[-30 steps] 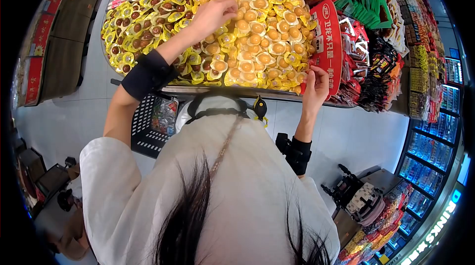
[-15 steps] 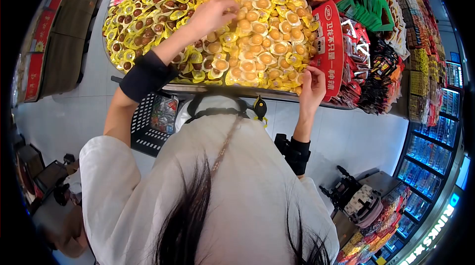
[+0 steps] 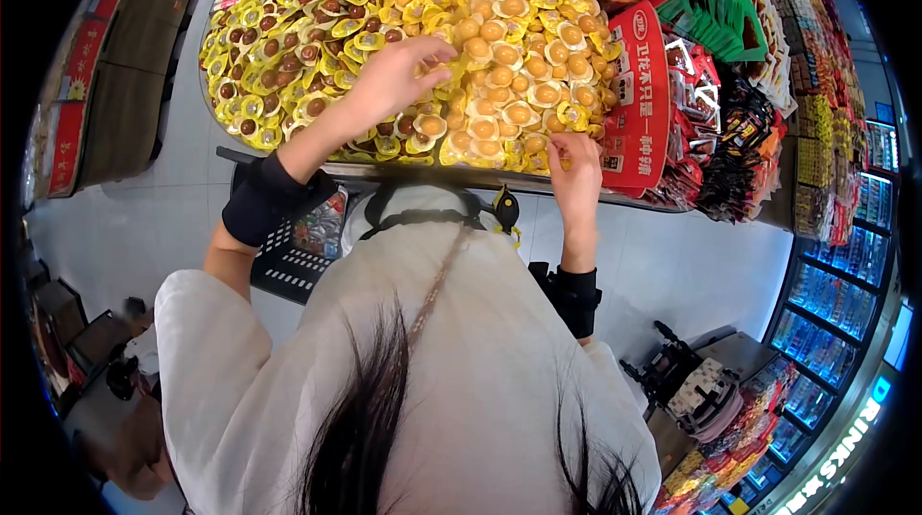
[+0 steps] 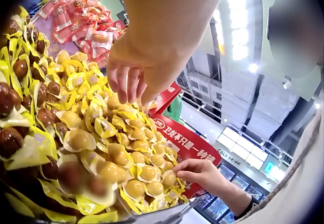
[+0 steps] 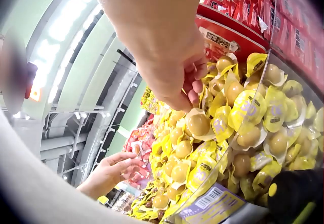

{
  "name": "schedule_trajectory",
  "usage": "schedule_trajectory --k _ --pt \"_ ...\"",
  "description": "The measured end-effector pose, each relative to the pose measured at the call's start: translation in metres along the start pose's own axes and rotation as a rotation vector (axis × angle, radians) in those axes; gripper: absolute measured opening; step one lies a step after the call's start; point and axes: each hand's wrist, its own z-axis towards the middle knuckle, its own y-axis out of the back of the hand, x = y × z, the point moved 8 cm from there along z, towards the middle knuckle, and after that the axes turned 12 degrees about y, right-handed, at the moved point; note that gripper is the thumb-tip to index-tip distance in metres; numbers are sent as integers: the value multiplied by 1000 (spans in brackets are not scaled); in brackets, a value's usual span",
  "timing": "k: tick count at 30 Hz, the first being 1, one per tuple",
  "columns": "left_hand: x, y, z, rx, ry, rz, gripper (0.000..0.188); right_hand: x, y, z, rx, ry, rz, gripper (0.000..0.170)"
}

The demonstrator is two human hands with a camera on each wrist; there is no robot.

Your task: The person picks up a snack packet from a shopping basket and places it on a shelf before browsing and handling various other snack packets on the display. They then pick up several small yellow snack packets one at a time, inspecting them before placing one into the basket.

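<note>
A display bin of snack eggs in yellow clear wrappers, light brown eggs (image 3: 519,116) on the right and dark brown eggs (image 3: 279,59) on the left, lies before me. My left hand (image 3: 399,78) hovers over the middle of the heap, its fingers loosely bent, with nothing visible in them. Near the front right edge, my right hand (image 3: 576,174) reaches down to the light eggs. In the right wrist view its thumb and bent fingers come right beside one wrapped egg (image 5: 199,124); the palm side is partly hidden.
A red sign (image 3: 634,92) with white lettering stands right of the eggs. Beyond it are red packets (image 3: 691,83) and green packets (image 3: 720,20). A black shopping basket (image 3: 283,265) with packets inside is below the bin's front edge. A price label (image 5: 212,204) fronts the bin.
My left hand has come down toward me and slightly left, its fingers spreading a little. My right hand has moved left along the front edge, away from the red sign.
</note>
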Motion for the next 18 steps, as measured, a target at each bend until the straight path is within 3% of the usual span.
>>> schedule_trajectory --k 4,10,13,16,18 --pt "-20 -14 -14 48 -44 -55 21 -8 -9 -4 25 -94 1 11" --pt "-34 -27 -20 102 -121 -76 23 0 -8 -2 69 -57 29 12" --pt "-40 -31 -20 159 -84 -148 23 -13 1 -7 -67 -294 288 9" --pt "-48 -40 -19 248 -17 -288 24 -20 -1 -7 -262 -492 845 7" --pt "-51 -49 -17 328 36 -428 24 -16 -4 -4 -207 -508 937 5"
